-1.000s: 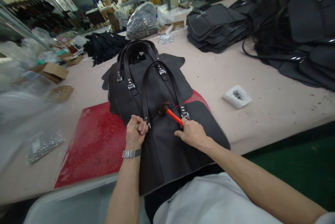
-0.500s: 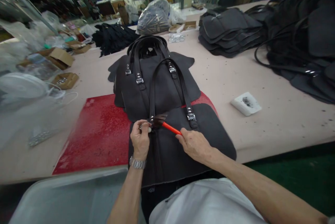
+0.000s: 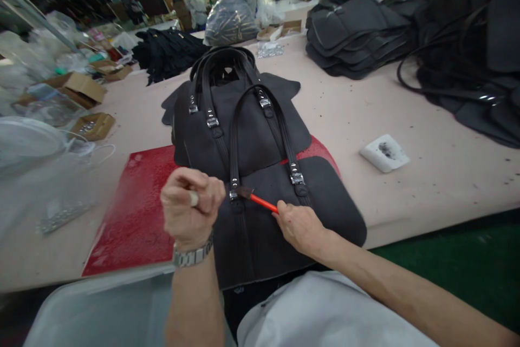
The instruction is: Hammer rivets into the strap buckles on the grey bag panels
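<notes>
My right hand (image 3: 299, 227) grips the orange-red handle of a hammer (image 3: 264, 202). Its dark head rests by the left buckle (image 3: 233, 195) of a black bag panel (image 3: 280, 244) in front of me. My left hand (image 3: 190, 206) is raised over the panel's left edge, curled closed, with a whitish band around one finger; anything inside it is hidden. A looped black strap (image 3: 234, 146) joins the left buckle to a silver right buckle (image 3: 297, 178). Behind lies a stack of similar black panels (image 3: 252, 146) with straps and buckles.
A red mat (image 3: 125, 217) lies under the panels. Right of them sits a white block (image 3: 376, 160) with dark specks. Small cardboard box (image 3: 95, 129) holds metal bits at left. More black pieces (image 3: 353, 38) are piled at right; a grey plastic tub (image 3: 97, 314) stands below the table edge.
My left hand has lifted off the left buckle and moved left, toward the camera. The hammer head, blurred before, now looks sharper beside the buckle. My right hand has hardly moved.
</notes>
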`<state>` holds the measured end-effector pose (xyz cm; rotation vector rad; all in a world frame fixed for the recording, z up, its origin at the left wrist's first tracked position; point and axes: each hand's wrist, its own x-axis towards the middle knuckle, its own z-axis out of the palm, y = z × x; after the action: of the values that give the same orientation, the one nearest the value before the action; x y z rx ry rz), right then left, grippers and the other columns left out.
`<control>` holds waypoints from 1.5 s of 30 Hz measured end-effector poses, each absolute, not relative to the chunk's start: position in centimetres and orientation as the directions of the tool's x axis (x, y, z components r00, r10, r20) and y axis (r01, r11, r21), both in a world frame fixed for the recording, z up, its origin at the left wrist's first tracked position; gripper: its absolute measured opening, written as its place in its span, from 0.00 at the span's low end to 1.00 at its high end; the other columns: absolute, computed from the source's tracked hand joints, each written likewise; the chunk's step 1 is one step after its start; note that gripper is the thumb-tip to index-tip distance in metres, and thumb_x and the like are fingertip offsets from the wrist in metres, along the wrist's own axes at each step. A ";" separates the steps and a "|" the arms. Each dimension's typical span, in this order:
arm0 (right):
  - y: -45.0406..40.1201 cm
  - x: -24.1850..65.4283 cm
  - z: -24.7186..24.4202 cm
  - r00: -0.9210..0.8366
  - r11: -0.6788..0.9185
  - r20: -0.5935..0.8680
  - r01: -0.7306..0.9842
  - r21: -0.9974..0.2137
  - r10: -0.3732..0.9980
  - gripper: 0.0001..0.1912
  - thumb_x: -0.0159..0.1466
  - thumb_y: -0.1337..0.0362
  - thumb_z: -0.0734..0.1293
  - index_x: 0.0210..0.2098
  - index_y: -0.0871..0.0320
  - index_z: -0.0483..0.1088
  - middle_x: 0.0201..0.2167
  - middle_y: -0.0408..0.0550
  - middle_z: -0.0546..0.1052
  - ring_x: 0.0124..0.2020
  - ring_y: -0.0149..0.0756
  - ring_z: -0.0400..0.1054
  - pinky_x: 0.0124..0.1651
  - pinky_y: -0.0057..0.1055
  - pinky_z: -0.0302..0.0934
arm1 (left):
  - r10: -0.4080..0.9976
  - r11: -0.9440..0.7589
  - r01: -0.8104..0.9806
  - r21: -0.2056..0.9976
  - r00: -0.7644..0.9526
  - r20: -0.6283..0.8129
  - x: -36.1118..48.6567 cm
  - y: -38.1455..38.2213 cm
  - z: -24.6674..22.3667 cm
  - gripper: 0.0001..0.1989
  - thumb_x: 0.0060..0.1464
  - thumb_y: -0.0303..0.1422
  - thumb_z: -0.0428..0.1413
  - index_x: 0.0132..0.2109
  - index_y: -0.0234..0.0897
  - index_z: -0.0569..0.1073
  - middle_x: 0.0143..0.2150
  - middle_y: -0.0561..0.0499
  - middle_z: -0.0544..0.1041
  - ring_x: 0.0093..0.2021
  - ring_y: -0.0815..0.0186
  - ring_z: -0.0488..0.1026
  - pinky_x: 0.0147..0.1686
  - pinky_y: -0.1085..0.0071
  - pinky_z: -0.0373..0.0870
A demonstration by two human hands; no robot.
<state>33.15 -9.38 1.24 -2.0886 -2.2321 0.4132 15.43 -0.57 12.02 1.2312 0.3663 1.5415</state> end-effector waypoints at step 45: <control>-14.6 47.3 9.2 0.267 -0.009 0.264 0.720 -0.694 0.927 0.19 0.72 0.52 0.53 0.30 0.56 0.59 0.20 0.39 0.61 0.22 0.29 0.53 0.28 0.30 0.42 | 0.748 -0.605 0.171 0.778 0.456 0.482 29.1 -1.7 -1.1 0.09 0.59 0.35 0.57 0.46 0.37 0.73 0.41 0.48 0.80 0.41 0.63 0.78 0.44 0.69 0.74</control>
<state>47.30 -14.64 9.22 -1.7779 -1.5044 0.3440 29.06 -1.66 -1.13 2.0481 0.7639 1.1266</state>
